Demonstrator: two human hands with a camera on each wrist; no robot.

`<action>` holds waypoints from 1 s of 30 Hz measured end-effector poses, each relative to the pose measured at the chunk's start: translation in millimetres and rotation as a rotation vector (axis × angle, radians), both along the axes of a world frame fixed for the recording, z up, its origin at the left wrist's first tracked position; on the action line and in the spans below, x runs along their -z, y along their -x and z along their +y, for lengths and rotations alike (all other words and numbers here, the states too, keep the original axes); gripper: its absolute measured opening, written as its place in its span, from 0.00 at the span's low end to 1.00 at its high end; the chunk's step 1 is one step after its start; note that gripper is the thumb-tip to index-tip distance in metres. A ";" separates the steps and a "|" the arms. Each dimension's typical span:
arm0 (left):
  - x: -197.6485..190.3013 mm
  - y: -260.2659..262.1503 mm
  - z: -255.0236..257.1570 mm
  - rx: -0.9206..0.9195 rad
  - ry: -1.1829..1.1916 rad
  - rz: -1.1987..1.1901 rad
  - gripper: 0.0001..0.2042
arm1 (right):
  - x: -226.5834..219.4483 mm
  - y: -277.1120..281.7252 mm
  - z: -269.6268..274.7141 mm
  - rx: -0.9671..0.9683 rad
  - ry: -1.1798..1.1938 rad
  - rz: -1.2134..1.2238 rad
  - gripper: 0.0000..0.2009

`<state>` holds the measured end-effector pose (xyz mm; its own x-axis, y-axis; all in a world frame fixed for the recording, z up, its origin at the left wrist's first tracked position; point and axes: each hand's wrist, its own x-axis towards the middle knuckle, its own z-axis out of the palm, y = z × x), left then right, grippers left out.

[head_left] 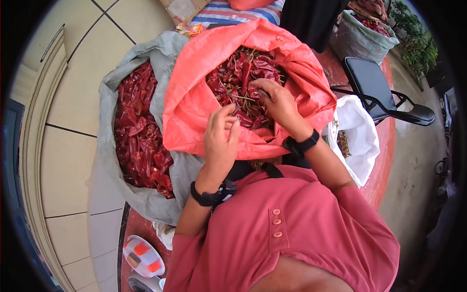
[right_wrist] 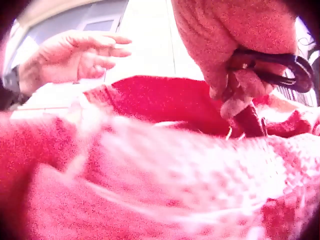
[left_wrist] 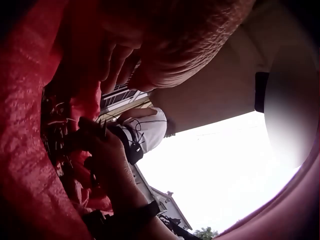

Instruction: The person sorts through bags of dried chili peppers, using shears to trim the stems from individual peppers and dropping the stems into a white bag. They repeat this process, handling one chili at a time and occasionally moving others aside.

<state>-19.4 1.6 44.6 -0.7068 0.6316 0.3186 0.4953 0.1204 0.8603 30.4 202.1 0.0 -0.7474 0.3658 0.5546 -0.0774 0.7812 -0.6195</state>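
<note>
Dried red peppers (head_left: 253,68) with stems fill an orange-red sack (head_left: 187,112). Over the sack's near left rim, the left hand (head_left: 221,138) is raised, its fingers loosely bent; the right wrist view shows the same hand (right_wrist: 75,57) with nothing visible in it. The right hand (head_left: 279,104) reaches in over the peppers from the right. Seen closer in the right wrist view, this hand (right_wrist: 230,40) grips a dark looped handle (right_wrist: 295,75), with a dark red pepper (right_wrist: 248,120) at its fingertips. The tool's far end is hidden.
To the left stands a grey sack (head_left: 109,107) of red peppers. A white bag (head_left: 362,129) lies to the right, below a black folding chair (head_left: 369,82). Another full sack (head_left: 360,41) stands at the back right. A colourful bowl (head_left: 146,265) is at the lower left.
</note>
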 end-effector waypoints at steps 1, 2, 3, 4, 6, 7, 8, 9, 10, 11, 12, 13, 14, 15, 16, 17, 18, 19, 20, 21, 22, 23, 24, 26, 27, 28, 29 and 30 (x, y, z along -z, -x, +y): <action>5.1 0.6 9.6 0.021 -0.014 0.037 0.19 | -9.1 -8.8 -5.2 -0.029 0.238 -0.078 0.11; 10.2 2.3 19.2 0.040 -0.028 0.075 0.21 | -17.4 -17.4 -10.4 -0.057 0.476 -0.155 0.10; 15.2 4.6 27.0 0.059 -0.042 0.115 0.23 | -23.8 -25.6 -15.4 -0.122 0.673 -0.134 0.07; 20.7 8.2 33.2 0.109 -0.047 0.094 0.24 | -24.5 -29.9 -18.2 -0.198 0.752 -0.071 0.06; 29.3 12.6 41.9 0.211 -0.057 0.055 0.25 | -25.2 -36.9 -22.4 -0.350 0.907 0.061 0.05; 30.4 11.5 43.2 0.279 -0.042 -0.086 0.24 | -28.6 -40.5 -24.9 -0.396 1.025 0.074 0.04; 30.8 10.6 44.5 0.362 -0.072 -0.235 0.23 | -29.0 -43.8 -26.0 -0.410 1.044 0.074 0.04; 31.3 10.0 45.5 0.445 -0.100 -0.385 0.22 | -28.7 -46.9 -26.8 -0.423 1.064 0.074 0.04; 30.5 9.2 45.9 0.528 -0.128 -0.536 0.22 | -28.6 -48.9 -27.4 -0.436 1.085 0.076 0.04; 27.6 7.7 44.8 0.505 -0.080 -0.506 0.21 | -29.8 -49.6 -28.1 -0.424 1.141 0.087 0.05; 19.9 4.3 42.3 0.483 -0.030 -0.477 0.21 | -31.0 -50.1 -29.7 -0.411 1.199 0.098 0.05; 16.3 1.6 39.7 0.459 0.018 -0.449 0.20 | -30.8 -50.6 -31.5 -0.398 1.257 0.108 0.06; 17.7 -0.1 38.2 0.423 0.050 -0.409 0.20 | -29.8 -50.4 -32.6 -0.386 1.285 0.088 0.06; 20.0 -1.8 37.4 0.386 0.081 -0.369 0.20 | -28.9 -49.9 -33.1 -0.374 1.311 0.068 0.06; 22.6 -2.9 36.8 0.349 0.110 -0.329 0.20 | -28.2 -49.5 -33.6 -0.362 1.337 0.047 0.06; 27.7 -2.7 36.3 0.312 0.094 -0.204 0.19 | -25.0 -48.7 -34.1 -0.320 1.224 0.041 0.06; 32.3 -2.3 36.2 0.275 0.077 -0.079 0.18 | -20.3 -47.4 -34.9 -0.278 1.112 0.035 0.06; 34.8 -1.9 36.5 0.238 0.060 0.046 0.17 | -18.4 -46.3 -35.7 -0.236 0.998 0.029 0.06; 35.6 -1.6 36.8 0.255 0.107 -0.065 0.16 | -18.9 -46.5 -37.4 -0.231 0.930 0.038 0.06; 30.5 -2.6 37.2 0.270 0.154 -0.177 0.15 | -22.8 -47.5 -40.8 -0.225 0.863 0.045 0.05; 28.3 -3.9 37.0 0.284 0.200 -0.290 0.14 | -24.9 -48.5 -43.0 -0.220 0.796 0.051 0.05; 33.5 -5.1 36.4 0.306 0.137 -0.347 0.12 | -24.9 -48.6 -42.4 -0.195 0.471 0.098 0.05; 40.4 -6.5 36.4 0.328 0.072 -0.401 0.11 | -25.0 -47.8 -40.0 -0.168 0.144 0.143 0.05; 48.1 -7.5 35.7 0.383 0.019 -0.486 0.09 | -27.9 -46.7 -37.5 -0.124 -0.231 0.152 0.04; 49.3 -9.0 34.9 0.416 0.031 -0.519 0.09 | -32.3 -47.3 -37.8 -0.110 -0.277 0.117 0.04; 50.3 -11.0 33.5 0.448 0.044 -0.554 0.08 | -34.0 -47.7 -38.7 -0.098 -0.322 0.079 0.04; 48.9 -11.4 31.2 0.442 0.100 -0.486 0.07 | -30.2 -45.2 -39.6 -0.134 -0.170 0.089 0.03; 44.8 -9.6 28.1 0.437 0.157 -0.414 0.06 | -24.1 -41.2 -40.7 -0.166 -0.019 0.101 0.03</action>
<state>-9.8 29.7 -0.2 -0.4173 0.9076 -0.0466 0.1568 0.1224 0.9800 71.6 161.4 24.1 -0.7368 0.2307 0.6356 -0.2676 0.7637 -0.5874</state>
